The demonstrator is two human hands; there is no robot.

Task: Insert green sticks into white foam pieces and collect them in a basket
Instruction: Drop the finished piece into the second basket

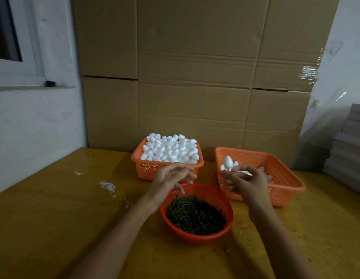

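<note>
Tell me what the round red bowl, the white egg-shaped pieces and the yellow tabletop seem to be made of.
Round red bowl: plastic, by its smooth moulded rim and perforated wall. White egg-shaped pieces: likely foam, matte, bright and uniform. Yellow tabletop: probably wood or plywood, showing faint grain, scuffed and white-flecked.

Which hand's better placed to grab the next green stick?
Left, likely. The left hand hovers empty at the far rim of the red bowl of green sticks; the right hand is over the right orange basket, gripping white foam.
</note>
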